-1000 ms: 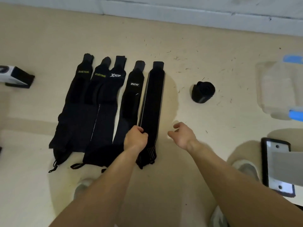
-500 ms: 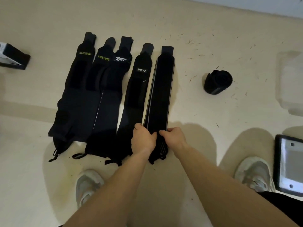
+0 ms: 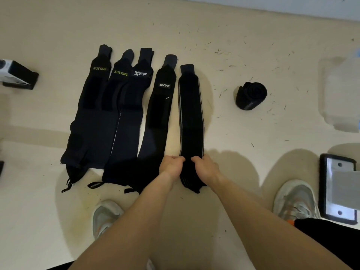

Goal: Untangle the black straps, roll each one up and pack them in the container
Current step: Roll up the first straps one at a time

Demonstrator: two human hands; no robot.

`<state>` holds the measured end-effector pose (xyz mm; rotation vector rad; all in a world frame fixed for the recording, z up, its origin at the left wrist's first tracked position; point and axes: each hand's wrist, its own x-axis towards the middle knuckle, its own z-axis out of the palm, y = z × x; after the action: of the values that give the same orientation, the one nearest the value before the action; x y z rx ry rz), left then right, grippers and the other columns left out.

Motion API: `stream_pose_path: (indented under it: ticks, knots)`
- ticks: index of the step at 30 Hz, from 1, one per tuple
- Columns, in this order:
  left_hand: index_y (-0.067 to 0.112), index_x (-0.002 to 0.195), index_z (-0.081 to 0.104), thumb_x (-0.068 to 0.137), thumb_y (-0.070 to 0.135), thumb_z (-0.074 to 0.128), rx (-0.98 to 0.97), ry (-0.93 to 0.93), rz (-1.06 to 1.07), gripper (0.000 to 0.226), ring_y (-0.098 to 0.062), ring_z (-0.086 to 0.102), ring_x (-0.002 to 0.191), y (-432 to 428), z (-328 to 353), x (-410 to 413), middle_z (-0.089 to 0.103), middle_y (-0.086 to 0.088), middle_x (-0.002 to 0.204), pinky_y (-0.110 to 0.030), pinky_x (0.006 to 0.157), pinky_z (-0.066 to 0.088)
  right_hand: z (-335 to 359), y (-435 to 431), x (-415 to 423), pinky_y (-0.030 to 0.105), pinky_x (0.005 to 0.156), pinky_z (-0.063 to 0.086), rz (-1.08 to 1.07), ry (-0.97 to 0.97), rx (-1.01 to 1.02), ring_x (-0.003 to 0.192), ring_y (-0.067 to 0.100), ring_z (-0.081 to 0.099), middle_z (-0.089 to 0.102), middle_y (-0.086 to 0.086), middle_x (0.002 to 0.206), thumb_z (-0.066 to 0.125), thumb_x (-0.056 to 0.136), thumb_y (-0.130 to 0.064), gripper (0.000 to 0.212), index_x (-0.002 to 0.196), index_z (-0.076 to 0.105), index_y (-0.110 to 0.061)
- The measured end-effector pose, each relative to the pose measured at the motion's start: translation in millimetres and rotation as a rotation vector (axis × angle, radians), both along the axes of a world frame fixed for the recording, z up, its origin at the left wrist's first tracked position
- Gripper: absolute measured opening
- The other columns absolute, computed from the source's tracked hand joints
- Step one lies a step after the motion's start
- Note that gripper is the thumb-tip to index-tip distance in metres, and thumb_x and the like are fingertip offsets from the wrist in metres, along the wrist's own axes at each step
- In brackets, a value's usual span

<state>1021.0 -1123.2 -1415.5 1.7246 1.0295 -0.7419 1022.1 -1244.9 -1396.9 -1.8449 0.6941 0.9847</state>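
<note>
Several black straps lie flat side by side on the beige floor. The rightmost strap (image 3: 191, 115), with grey edge stripes, runs from the far end down toward me. My left hand (image 3: 171, 166) grips its left edge near the near end and my right hand (image 3: 204, 166) grips its right edge, fingers curled onto the fabric. To its left lie a strap with a small white logo (image 3: 157, 117), an XTEP strap (image 3: 132, 114) and two XUEYING straps (image 3: 91, 117). One rolled strap (image 3: 251, 95) stands alone to the right. The clear plastic container (image 3: 340, 94) sits at the far right edge.
My two shoes (image 3: 106, 217) (image 3: 296, 199) stand on the floor near the straps' ends. A black-framed flat device (image 3: 338, 189) lies at the right edge. A white and black box (image 3: 17, 75) sits at the left edge. A pale wall base runs along the top.
My right hand has come in from the right and taken hold of the striped strap beside my left hand. The strap has been pulled a little away from its neighbour. The view tilted down.
</note>
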Motion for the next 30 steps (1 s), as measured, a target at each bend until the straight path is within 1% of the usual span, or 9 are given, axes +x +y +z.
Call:
stream_pose_path:
  ticks: [2,6,9,13,18,21,24,26,30]
  knots:
    - [0.007,0.114,0.069,0.097,0.022,0.066,-0.031,-0.012,-0.025,0.024,-0.027,0.067,0.102,-1.1,11.2,1.5,0.071,-0.013,0.112,-0.035,0.089,0.056,4.7,-4.8,2.1,0.047,0.099,0.048,-0.009,-0.032,0.025,0.110,0.029,0.054,0.061,0.009,0.115,0.045,0.086,-0.047,0.042,0.117,0.054,-0.021]
    - [0.010,0.115,0.065,0.095,0.018,0.069,-0.186,-0.106,0.012,0.022,-0.027,0.069,0.105,2.4,34.4,4.9,0.070,-0.014,0.117,-0.039,0.087,0.060,23.7,-19.1,10.4,0.045,0.086,0.060,-0.122,-0.064,0.164,0.096,0.028,0.070,0.071,0.010,0.107,0.056,0.087,-0.033,0.043,0.126,0.059,-0.016]
    - [0.015,0.122,0.061,0.097,0.013,0.066,-0.284,-0.190,0.020,0.025,-0.024,0.071,0.102,3.6,63.3,12.9,0.070,-0.012,0.116,-0.033,0.076,0.059,46.5,-29.7,18.0,0.047,0.085,0.061,-0.269,-0.068,0.258,0.101,0.032,0.071,0.072,0.015,0.110,0.059,0.099,-0.017,0.024,0.122,0.061,-0.009]
    - [0.019,0.130,0.057,0.098,0.018,0.068,-0.332,-0.249,-0.068,0.034,-0.024,0.073,0.100,3.6,105.7,23.6,0.070,-0.009,0.116,-0.030,0.073,0.060,76.4,-37.6,30.8,0.045,0.083,0.062,-0.297,-0.140,0.324,0.094,0.034,0.075,0.075,0.020,0.104,0.063,0.098,-0.008,0.021,0.115,0.067,0.002]
    - [0.021,0.132,0.057,0.098,0.028,0.069,-0.379,-0.249,-0.153,0.037,-0.025,0.071,0.103,4.6,162.1,30.5,0.070,-0.007,0.116,-0.041,0.090,0.058,124.1,-35.8,46.4,0.039,0.070,0.061,-0.344,-0.227,0.331,0.086,0.033,0.075,0.074,0.022,0.101,0.070,0.094,-0.010,0.024,0.111,0.068,0.006]
    - [0.024,0.129,0.059,0.098,0.017,0.067,-0.393,-0.338,-0.160,0.033,-0.024,0.074,0.096,9.3,199.8,33.8,0.071,-0.008,0.114,-0.035,0.077,0.060,156.0,-36.4,52.8,0.037,0.064,0.060,-0.357,-0.252,0.347,0.082,0.030,0.074,0.074,0.021,0.100,0.072,0.092,-0.011,0.026,0.110,0.068,0.007]
    - [0.024,0.121,0.069,0.099,0.011,0.064,-0.376,-0.425,-0.197,0.027,-0.022,0.072,0.093,12.5,237.7,39.5,0.072,-0.007,0.110,-0.031,0.071,0.059,192.8,-37.7,60.4,0.048,0.077,0.063,-0.313,-0.288,0.322,0.088,0.032,0.074,0.074,0.020,0.101,0.076,0.088,-0.015,0.033,0.113,0.065,0.005]
    - [0.018,0.112,0.074,0.099,0.009,0.063,-0.387,-0.456,-0.215,0.019,-0.019,0.067,0.085,11.7,263.1,43.0,0.071,-0.005,0.098,-0.027,0.066,0.055,219.5,-40.3,65.4,0.047,0.077,0.063,-0.271,-0.354,0.277,0.085,0.030,0.074,0.073,0.017,0.099,0.079,0.086,-0.018,0.034,0.109,0.062,0.001]
    - [0.004,0.111,0.070,0.100,0.003,0.061,-0.505,-0.514,-0.134,0.014,-0.008,0.065,0.058,3.2,319.2,44.5,0.067,-0.008,0.085,-0.016,0.052,0.052,278.2,-50.4,66.9,0.028,0.053,0.055,-0.140,-0.495,0.292,0.066,0.020,0.063,0.065,0.005,0.086,0.074,0.092,-0.025,0.018,0.097,0.058,-0.017]
